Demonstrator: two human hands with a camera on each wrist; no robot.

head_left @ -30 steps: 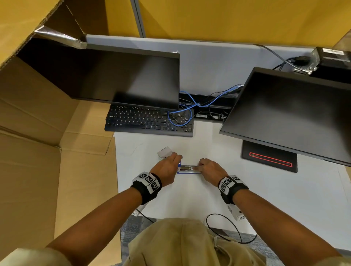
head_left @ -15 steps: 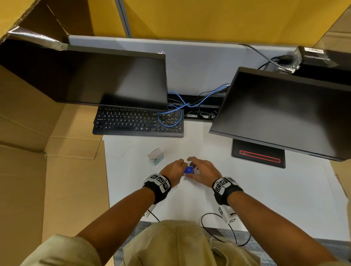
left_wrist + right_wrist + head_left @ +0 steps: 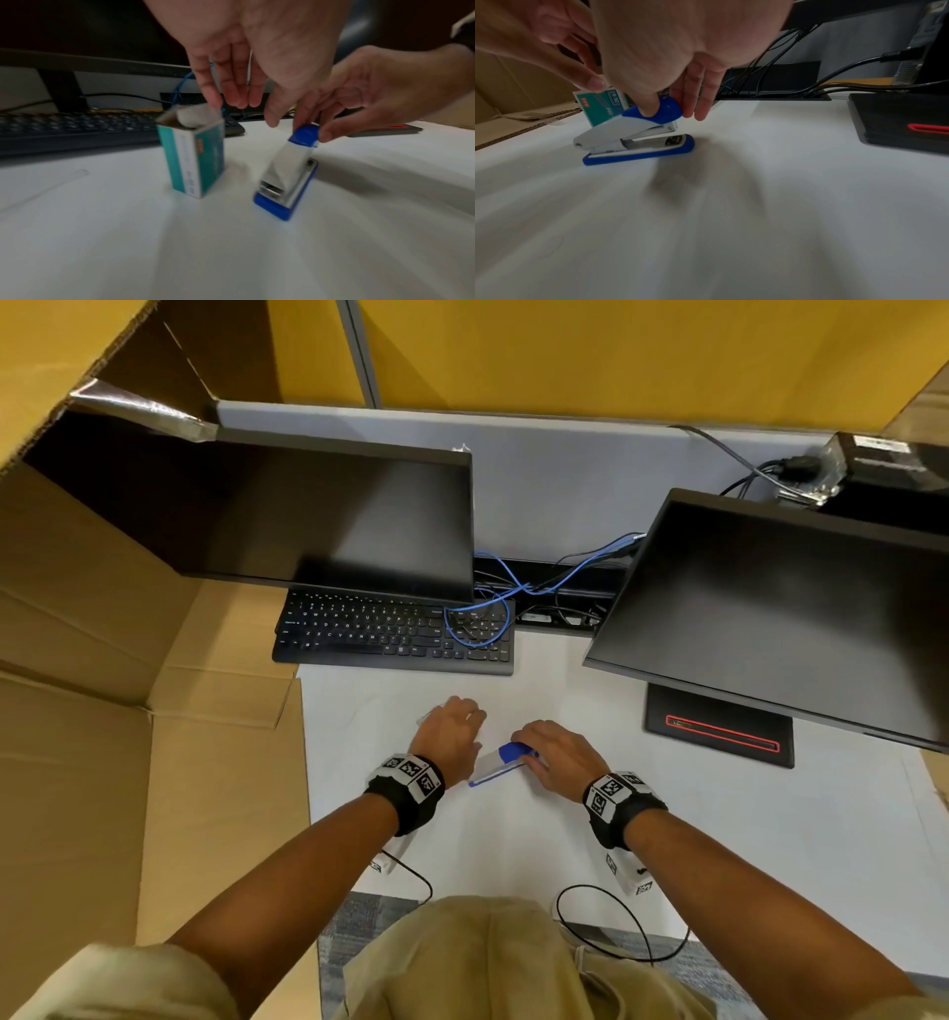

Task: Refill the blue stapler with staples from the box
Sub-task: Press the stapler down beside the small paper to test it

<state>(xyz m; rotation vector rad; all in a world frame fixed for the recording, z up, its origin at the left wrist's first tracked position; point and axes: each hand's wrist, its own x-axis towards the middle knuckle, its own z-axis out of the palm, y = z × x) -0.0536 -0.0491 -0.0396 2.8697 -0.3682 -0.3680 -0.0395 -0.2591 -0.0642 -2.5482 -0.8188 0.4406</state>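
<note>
STEP: stapler closed, likely refill done | Your right hand (image 3: 670, 67) pinches the blue cap of the blue-and-grey plastic stapler (image 3: 635, 133), flat on the white desk (image 3: 731, 223) | Your left hand (image 3: 246, 60) hovers, fingers straight, holding nothing, over the open teal cardboard staple box (image 3: 192, 160) just left of it | NEXT: judged, release stapler, close box flap.

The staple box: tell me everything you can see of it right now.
The staple box is a small teal and white carton, seemingly cardboard, with red "MAX" lettering on one face. It stands upright on the white desk, its top flap open; the contents are not visible. It sits just left of the blue stapler, apart from it. The left hand hovers above the opening with straight fingers, not clearly touching it.
</note>
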